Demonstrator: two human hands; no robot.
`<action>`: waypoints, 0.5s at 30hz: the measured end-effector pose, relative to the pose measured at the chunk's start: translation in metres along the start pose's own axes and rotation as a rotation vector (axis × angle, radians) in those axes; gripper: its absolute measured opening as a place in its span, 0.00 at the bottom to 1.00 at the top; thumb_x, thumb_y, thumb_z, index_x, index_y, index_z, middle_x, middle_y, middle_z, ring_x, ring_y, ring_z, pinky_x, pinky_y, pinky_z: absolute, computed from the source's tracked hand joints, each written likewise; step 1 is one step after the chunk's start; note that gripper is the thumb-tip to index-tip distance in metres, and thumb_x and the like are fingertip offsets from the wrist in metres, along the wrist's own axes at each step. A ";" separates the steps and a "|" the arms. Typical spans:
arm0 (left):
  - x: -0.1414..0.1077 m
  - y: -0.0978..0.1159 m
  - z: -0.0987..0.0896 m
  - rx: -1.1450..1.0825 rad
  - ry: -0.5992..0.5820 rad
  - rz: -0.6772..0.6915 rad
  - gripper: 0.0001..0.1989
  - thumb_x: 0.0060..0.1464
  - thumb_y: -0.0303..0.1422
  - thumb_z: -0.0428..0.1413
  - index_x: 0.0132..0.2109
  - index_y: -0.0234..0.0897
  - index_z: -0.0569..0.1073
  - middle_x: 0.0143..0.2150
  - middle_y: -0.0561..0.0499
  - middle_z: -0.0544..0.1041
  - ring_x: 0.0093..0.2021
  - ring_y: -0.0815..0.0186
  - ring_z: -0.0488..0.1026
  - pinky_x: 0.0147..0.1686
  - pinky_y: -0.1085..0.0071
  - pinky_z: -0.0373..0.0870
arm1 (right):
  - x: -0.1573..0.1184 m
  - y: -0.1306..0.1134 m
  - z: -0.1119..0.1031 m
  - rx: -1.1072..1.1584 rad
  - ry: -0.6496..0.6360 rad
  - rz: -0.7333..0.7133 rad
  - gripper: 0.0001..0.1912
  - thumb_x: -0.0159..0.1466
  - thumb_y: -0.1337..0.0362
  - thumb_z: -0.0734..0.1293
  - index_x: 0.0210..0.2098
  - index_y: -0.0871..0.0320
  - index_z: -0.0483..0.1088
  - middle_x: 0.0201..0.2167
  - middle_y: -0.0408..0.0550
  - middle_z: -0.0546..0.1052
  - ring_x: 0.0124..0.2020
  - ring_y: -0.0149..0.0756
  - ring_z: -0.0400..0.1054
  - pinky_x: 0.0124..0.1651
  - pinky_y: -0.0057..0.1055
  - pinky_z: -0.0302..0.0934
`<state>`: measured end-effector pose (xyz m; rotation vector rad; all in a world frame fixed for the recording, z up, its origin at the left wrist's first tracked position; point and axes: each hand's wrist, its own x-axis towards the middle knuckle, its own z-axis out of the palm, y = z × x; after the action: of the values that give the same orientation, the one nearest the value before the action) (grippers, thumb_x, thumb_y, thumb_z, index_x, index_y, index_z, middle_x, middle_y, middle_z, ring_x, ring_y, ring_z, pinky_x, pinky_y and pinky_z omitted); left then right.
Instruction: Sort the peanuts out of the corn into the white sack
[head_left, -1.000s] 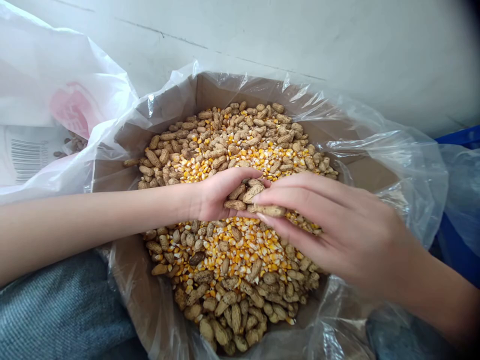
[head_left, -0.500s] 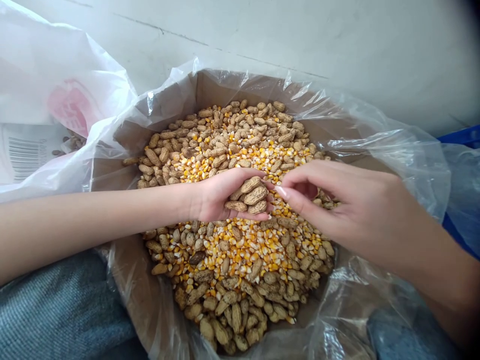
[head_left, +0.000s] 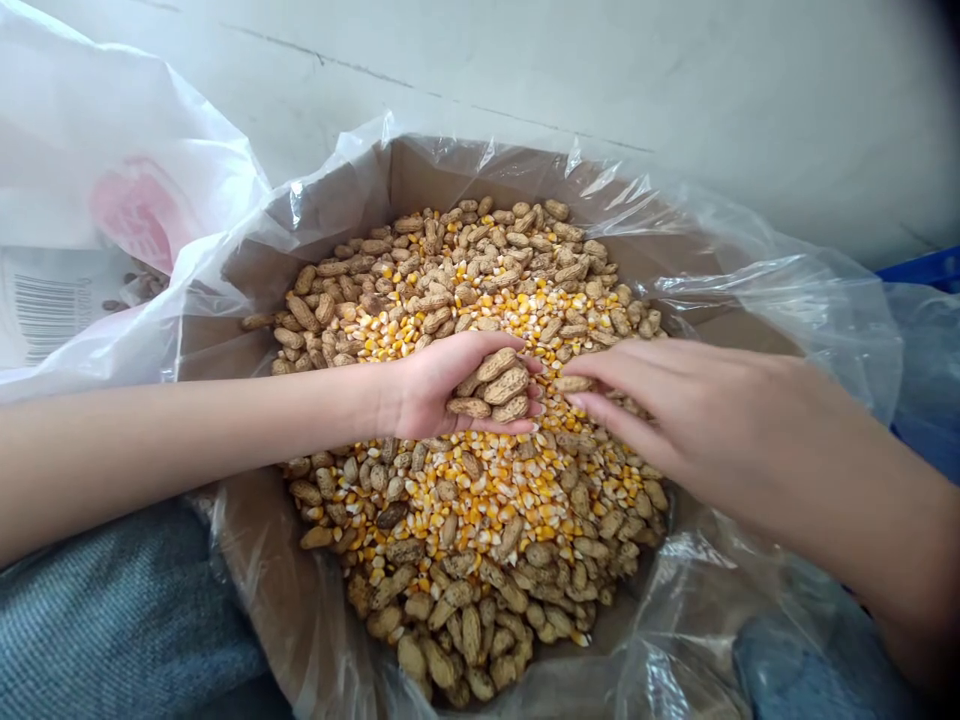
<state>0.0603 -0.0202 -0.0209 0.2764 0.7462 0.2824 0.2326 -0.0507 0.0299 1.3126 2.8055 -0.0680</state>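
Note:
Palm up over the middle of the pile, my left hand (head_left: 435, 388) cradles several unshelled peanuts (head_left: 504, 384), its fingers curled beneath them. Just to the right, my right hand (head_left: 660, 400) pinches one peanut (head_left: 574, 384) between thumb and fingertips, a small gap from the left fingertips. Below both hands lie loose yellow and white corn kernels (head_left: 495, 490), ringed by many more unshelled peanuts (head_left: 472, 635). They fill a cardboard box (head_left: 450, 165) lined with clear plastic (head_left: 795, 290).
A white and pink printed bag (head_left: 142, 215) with a barcode stands at the left. Behind the box is a pale wall (head_left: 525, 60). A blue object (head_left: 922, 270) shows at the right edge. My denim-covered leg (head_left: 120, 620) is at the lower left.
A peanut now shows between the fingertips of my right hand, where none was visible before. That hand has turned slightly and its fingers are straighter. My left hand has hardly moved.

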 end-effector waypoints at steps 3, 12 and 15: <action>0.002 -0.001 -0.002 -0.001 -0.015 -0.001 0.09 0.49 0.32 0.45 0.32 0.31 0.66 0.25 0.49 0.71 0.27 0.70 0.70 0.30 0.73 0.69 | 0.002 -0.003 -0.005 -0.062 0.087 0.051 0.12 0.59 0.63 0.54 0.36 0.58 0.67 0.30 0.48 0.71 0.32 0.37 0.65 0.30 0.31 0.56; -0.002 -0.002 0.004 0.005 0.085 0.039 0.08 0.49 0.32 0.46 0.26 0.34 0.65 0.17 0.56 0.66 0.17 0.75 0.65 0.19 0.80 0.67 | 0.016 -0.030 0.008 -0.032 0.252 -0.231 0.14 0.58 0.68 0.57 0.43 0.62 0.65 0.40 0.50 0.69 0.40 0.38 0.61 0.39 0.33 0.56; -0.004 -0.002 0.005 -0.013 0.116 0.043 0.09 0.49 0.32 0.45 0.25 0.34 0.64 0.16 0.57 0.65 0.16 0.76 0.64 0.17 0.81 0.65 | 0.020 -0.033 0.012 -0.026 0.273 -0.235 0.14 0.58 0.68 0.58 0.43 0.63 0.65 0.41 0.52 0.69 0.42 0.40 0.60 0.41 0.35 0.56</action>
<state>0.0616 -0.0240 -0.0158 0.2651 0.8533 0.3462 0.1944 -0.0571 0.0171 1.0517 3.1662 0.1510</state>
